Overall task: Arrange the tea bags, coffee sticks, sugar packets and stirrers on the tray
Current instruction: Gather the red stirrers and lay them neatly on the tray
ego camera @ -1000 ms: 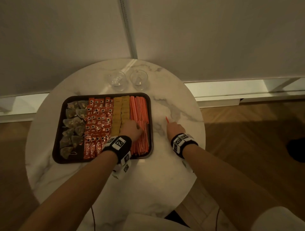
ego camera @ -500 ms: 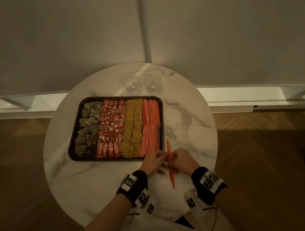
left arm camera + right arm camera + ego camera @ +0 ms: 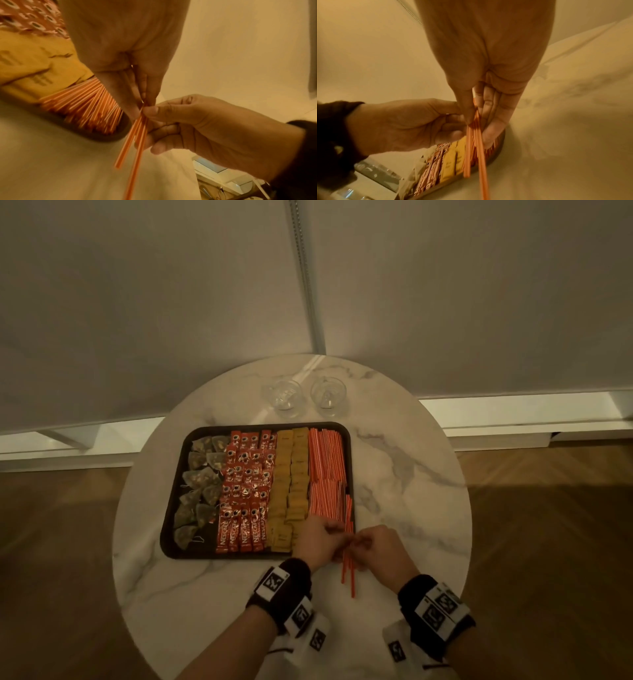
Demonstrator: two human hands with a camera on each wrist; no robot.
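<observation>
Both hands, left hand (image 3: 317, 539) and right hand (image 3: 380, 544), pinch loose stirrers (image 3: 347, 568) at the tray's (image 3: 171, 529) 5 o'clock corner; uneven grip may drop one onto the worktop (image 3: 411, 491).

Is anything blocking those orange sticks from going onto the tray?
Nothing visible. Both hands, left hand and right hand, pinch the loose stirrers right over the tray corner, beside the stirrers already laid there.
</observation>
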